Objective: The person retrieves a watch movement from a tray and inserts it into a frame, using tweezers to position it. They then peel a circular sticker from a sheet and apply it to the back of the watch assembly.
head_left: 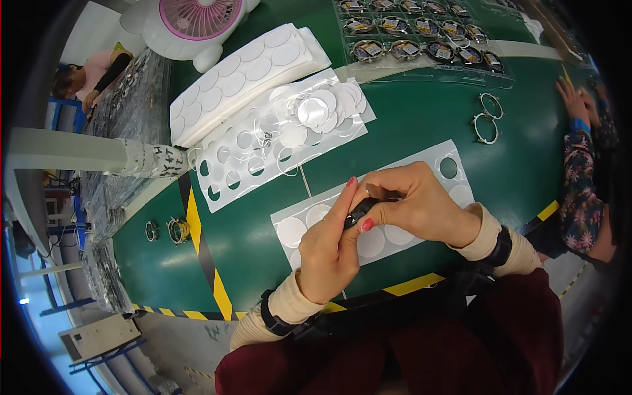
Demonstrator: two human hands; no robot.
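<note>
Over the green workbench point(520, 155), left hand point(329, 247) and right hand point(418, 205) pinch a small black part point(359, 213) toward four o'clock from view centre, which could slip onto the circle-sticker sheet point(370, 244) beneath if either fingertip grip loosens.

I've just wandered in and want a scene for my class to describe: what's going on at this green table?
A person's left hand and right hand hold a small dark part between their fingers, which hide much of it. Below them lies a sheet of white discs. Beyond it, loose white discs are heaped on another sheet. Two metal rings lie to the right, and another person's hands show at the far right.
</note>
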